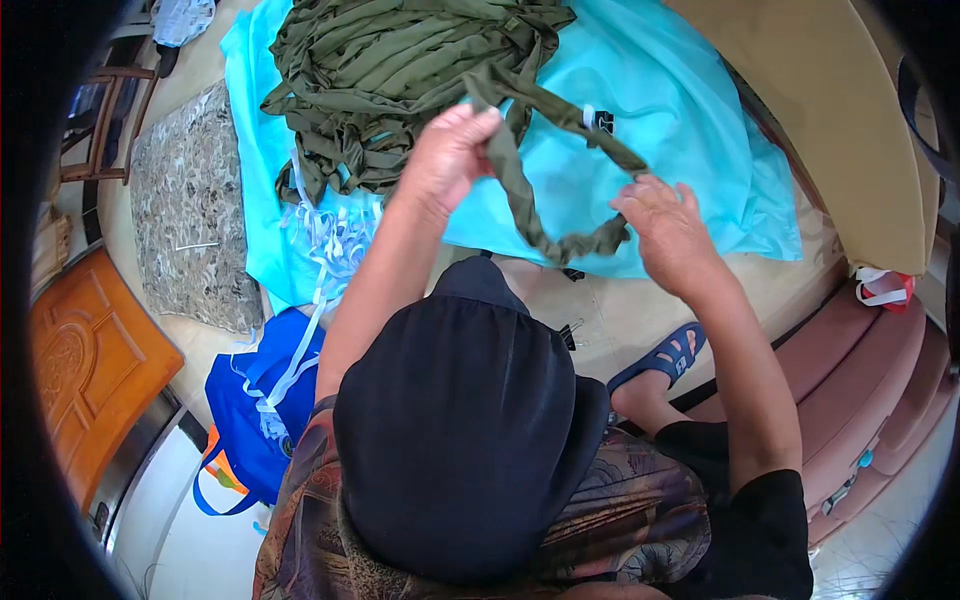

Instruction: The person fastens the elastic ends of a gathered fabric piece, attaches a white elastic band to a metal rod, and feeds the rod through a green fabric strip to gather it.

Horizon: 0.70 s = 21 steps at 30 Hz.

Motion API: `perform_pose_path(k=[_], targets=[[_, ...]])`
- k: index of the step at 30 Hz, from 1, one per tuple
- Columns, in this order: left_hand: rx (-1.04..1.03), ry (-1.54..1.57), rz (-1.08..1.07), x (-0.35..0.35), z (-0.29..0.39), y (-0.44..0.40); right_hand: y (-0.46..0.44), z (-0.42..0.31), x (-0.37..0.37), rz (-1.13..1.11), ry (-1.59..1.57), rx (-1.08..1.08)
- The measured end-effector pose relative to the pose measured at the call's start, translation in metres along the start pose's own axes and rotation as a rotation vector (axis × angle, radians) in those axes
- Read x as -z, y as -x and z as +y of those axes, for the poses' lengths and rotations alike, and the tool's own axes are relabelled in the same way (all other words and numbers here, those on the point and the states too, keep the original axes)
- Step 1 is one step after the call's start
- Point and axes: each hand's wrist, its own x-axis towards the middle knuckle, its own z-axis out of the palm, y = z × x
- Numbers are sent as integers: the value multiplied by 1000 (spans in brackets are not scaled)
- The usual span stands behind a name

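Olive fabric loop held over turquoise cloth
Left hand pinches one side; right hand grips the other, fingers of both closed on it.

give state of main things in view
olive-green gathered fabric strip: raised, looped between left hand and right hand
olive-green fabric heap: piled, crumpled
turquoise cloth sheet: spread out, wrinkled
narrow white ribbons: tangled
blue fabric bag: slumped
navy open slipper: worn
black cloth head covering: worn
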Motion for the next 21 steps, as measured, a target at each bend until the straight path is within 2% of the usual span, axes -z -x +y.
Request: perform_pose_path(k=[2,5,6,9,13,16,19,21], targets=[[40,-15,3,-18,-15,5,-8,-16,8,68,-242,-17],[149,-57,-21,-34,-36,14,-13,-39,-6,64,-799,-337],[180,-53,-15,-37,-42,17,-9,-43,-28,162,-991,-358],[240,-38,17,-38,-48,22,2,-52,-40,-100,-834,-424],[327,-118,45,-32,-54,27,9,-64,-37,-62,-946,-616],[488,-188,29,-35,-63,28,14,-63,-45,-32,-854,-566],[711,-194,-271,-34,-69,26,7,-63,-47,-123,-1021,-686],[749,-260,-313,-37,-65,25,8,-58,-56,-156,-1102,-631]])
